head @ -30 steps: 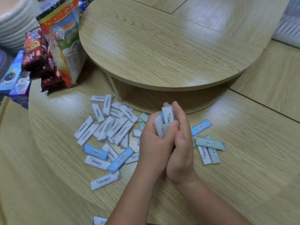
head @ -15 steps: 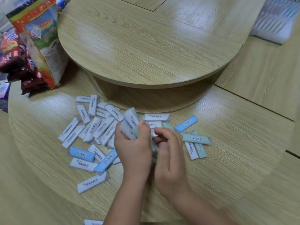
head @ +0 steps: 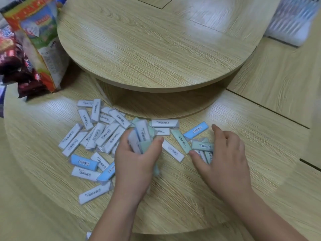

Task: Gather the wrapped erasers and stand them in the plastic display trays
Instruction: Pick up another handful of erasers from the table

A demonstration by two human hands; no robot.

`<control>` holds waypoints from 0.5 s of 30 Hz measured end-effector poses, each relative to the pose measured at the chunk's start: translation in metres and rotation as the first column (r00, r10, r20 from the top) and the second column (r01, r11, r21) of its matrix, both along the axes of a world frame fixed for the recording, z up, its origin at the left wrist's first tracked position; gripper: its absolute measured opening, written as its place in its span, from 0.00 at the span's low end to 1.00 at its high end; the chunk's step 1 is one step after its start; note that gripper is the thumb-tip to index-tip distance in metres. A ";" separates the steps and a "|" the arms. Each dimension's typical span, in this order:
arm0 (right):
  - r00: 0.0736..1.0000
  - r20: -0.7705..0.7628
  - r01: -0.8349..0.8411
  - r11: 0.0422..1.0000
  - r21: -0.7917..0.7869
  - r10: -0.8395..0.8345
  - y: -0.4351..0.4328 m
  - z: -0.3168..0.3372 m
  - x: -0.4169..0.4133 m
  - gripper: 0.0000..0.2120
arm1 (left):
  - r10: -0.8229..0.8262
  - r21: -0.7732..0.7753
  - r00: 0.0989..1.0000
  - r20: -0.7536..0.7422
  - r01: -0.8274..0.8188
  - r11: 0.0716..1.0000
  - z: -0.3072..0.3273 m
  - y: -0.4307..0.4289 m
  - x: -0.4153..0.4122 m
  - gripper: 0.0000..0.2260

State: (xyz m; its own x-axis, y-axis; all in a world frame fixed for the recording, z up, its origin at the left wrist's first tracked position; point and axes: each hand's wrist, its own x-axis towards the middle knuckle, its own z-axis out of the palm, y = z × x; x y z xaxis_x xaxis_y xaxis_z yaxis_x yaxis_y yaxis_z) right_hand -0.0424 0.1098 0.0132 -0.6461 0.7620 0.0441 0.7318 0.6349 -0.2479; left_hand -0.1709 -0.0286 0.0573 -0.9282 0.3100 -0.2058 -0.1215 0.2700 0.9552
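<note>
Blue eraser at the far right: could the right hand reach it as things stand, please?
Probably yes: the open right hand lies just beside the blue eraser, nothing between; the left hand grips a bundle.

Likely a small shop: a tiered round wooden stand (head: 156,40) carries snack packets (head: 40,40) and barcoded wrapped erasers (head: 107,134).

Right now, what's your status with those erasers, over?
Left hand grips eraser bundle. Right hand open over green erasers. Many loose erasers on table. Snack bags far left, not blocking.
</note>
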 end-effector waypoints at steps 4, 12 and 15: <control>0.996 0.091 0.001 0.999 0.040 -0.005 0.002 -0.014 -0.008 0.37 | 0.016 -0.044 0.997 0.081 -0.012 0.999 -0.006 -0.012 0.006 0.10; 0.979 0.153 -0.159 0.969 0.186 0.132 -0.002 -0.012 -0.009 0.25 | -0.029 -0.084 0.993 0.116 0.039 0.996 -0.010 -0.020 0.005 0.06; 0.960 0.236 -0.200 0.956 0.214 0.148 -0.001 -0.008 -0.013 0.19 | -0.081 -0.082 0.990 0.115 0.091 0.992 -0.010 -0.022 0.003 0.06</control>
